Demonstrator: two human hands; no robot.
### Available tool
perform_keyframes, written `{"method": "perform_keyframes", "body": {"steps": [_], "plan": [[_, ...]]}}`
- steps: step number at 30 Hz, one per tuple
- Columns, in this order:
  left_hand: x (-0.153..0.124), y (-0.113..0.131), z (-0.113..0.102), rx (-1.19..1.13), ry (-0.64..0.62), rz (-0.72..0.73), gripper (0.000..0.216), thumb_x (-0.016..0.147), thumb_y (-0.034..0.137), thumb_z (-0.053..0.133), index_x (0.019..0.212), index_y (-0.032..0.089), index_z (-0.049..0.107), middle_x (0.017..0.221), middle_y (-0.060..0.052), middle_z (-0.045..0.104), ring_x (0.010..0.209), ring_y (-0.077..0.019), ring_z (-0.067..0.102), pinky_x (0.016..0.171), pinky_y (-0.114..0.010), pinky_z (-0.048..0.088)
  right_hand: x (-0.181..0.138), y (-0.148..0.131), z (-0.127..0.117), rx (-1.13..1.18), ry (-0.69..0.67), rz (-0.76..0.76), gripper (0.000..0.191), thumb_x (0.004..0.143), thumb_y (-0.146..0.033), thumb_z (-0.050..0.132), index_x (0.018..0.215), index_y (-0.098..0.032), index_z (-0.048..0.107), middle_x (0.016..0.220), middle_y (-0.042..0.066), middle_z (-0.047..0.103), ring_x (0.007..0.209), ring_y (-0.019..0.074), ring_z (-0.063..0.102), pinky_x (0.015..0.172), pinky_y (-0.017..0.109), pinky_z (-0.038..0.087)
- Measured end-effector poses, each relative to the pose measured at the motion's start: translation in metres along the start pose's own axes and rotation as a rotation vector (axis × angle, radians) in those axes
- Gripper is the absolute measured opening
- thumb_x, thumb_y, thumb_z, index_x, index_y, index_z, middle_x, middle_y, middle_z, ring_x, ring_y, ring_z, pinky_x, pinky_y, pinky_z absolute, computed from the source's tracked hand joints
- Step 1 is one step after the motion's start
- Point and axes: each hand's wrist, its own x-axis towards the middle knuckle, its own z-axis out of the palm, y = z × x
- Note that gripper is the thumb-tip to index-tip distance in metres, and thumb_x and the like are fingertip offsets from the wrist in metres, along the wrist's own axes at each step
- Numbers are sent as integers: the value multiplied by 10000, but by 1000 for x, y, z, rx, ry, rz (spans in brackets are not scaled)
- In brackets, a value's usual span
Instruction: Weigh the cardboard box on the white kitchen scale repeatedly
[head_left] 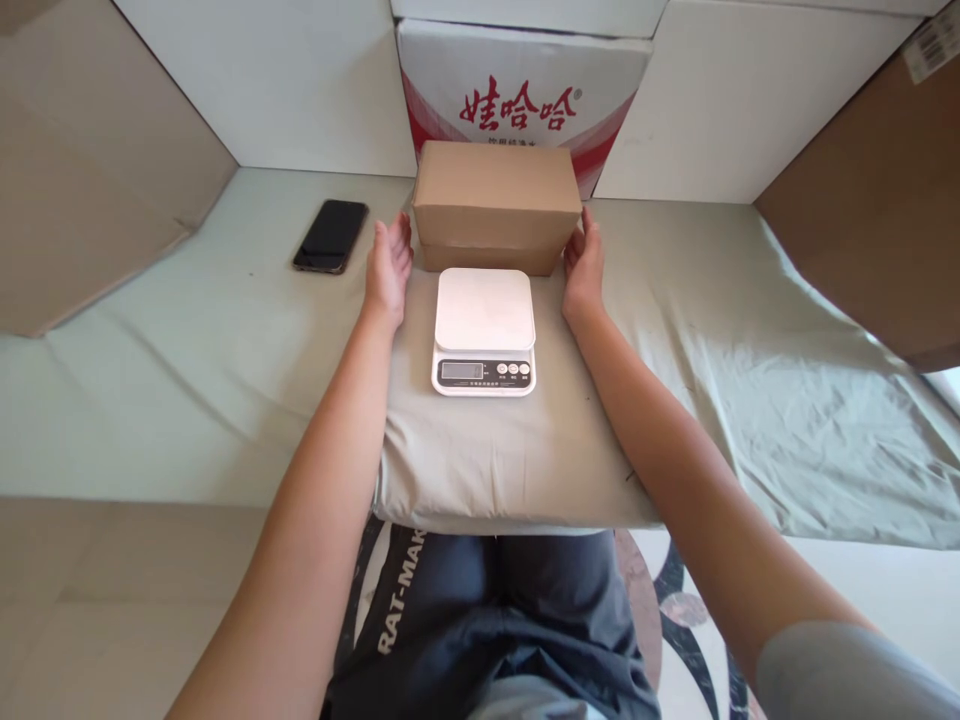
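Note:
A brown cardboard box (pixel 496 180) stands behind a white digital kitchen scale (pixel 486 310). To the left of the box, a small gap away, my left hand (pixel 390 265) is open with its fingers extended and its palm turned inward. My right hand (pixel 585 270) is at the box's right side, also open; its fingertips are partly hidden by the box edge, so I cannot tell whether they touch it. Nothing lies on the scale's platform, and its small display shows no readable number.
A black phone (pixel 331 236) lies on the green cloth (pixel 315 380) left of my left hand. Behind the box stands a white and red carton (pixel 525 60). Large brown cardboard pieces stand at the left (pixel 90 150) and right (pixel 885 200).

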Motion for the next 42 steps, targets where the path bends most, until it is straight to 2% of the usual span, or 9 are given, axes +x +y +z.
{"method": "perform_keyframes", "body": {"steps": [6, 11, 17, 22, 26, 29, 33, 38, 42], "plan": [[-4, 5, 3, 13, 13, -18, 858, 980, 864, 337, 1554, 282, 598, 1782, 26, 467, 1683, -160, 395, 1406, -377, 315, 3, 6, -5, -28, -15, -8, 754, 975, -870, 369, 1604, -486, 530, 1696, -175, 574, 1693, 230, 432, 1479, 506, 303], [-4, 7, 3, 11, -20, -17, 786, 1027, 800, 309, 1535, 294, 630, 1775, 14, 481, 1699, -192, 371, 1413, -393, 314, 5, 9, -5, 59, 38, 47, 691, 995, -769, 459, 1616, -466, 483, 1814, -213, 377, 1615, 196, 532, 1467, 437, 339], [-4, 6, 7, 20, -28, -26, 795, 1084, 739, 255, 1630, 226, 522, 1793, -18, 452, 1684, -178, 399, 1420, -400, 299, 0, 0, -1, 24, -22, 11, 581, 1031, -720, 422, 1573, -527, 503, 1768, -279, 417, 1660, 182, 473, 1478, 424, 325], [-1, 2, 7, 7, -15, -15, 714, 1072, 720, 320, 1601, 299, 553, 1806, 36, 428, 1698, -155, 363, 1416, -377, 311, -6, -7, 0, -47, -41, 14, 527, 1045, -712, 341, 1529, -600, 516, 1651, -280, 574, 1644, 160, 478, 1472, 488, 339], [-3, 4, 8, 9, -31, -8, 692, 1006, 769, 411, 1537, 368, 603, 1773, 98, 469, 1687, -140, 379, 1412, -363, 314, -2, -4, 3, -46, -80, -14, 646, 893, -931, 390, 1443, -640, 564, 1608, -379, 560, 1652, 158, 424, 1450, 439, 352], [-8, 10, 13, 16, -38, -4, 871, 906, 852, 496, 1577, 299, 556, 1769, 76, 470, 1676, -158, 405, 1414, -383, 312, 8, 4, 5, -74, -137, -12, 825, 709, -1066, 328, 1321, -624, 661, 1545, -379, 619, 1699, 193, 329, 1452, 450, 288], [-12, 15, 20, 48, -21, -18, 962, 783, 940, 557, 1535, 340, 568, 1750, 118, 475, 1678, -171, 404, 1408, -404, 314, 30, 18, 5, -47, -170, 31, 841, 524, -1101, 372, 1110, -608, 720, 1393, -328, 759, 1690, 181, 301, 1421, 403, 270], [-14, 17, 24, 6, -1, -9, 918, 668, 965, 664, 1374, 379, 672, 1641, 178, 608, 1626, -174, 472, 1382, -393, 366, 34, 21, 5, -4, -152, 61, 886, 432, -1099, 411, 1078, -566, 701, 1381, -345, 764, 1678, 178, 301, 1412, 365, 258], [-16, 20, 26, 73, -11, -7, 966, 669, 1016, 591, 1397, 387, 680, 1659, 169, 594, 1622, -184, 474, 1379, -401, 367, 13, 12, 7, 71, -158, 5, 737, 691, -1017, 476, 1219, -551, 690, 1524, -336, 677, 1667, 163, 395, 1420, 403, 330]]}}
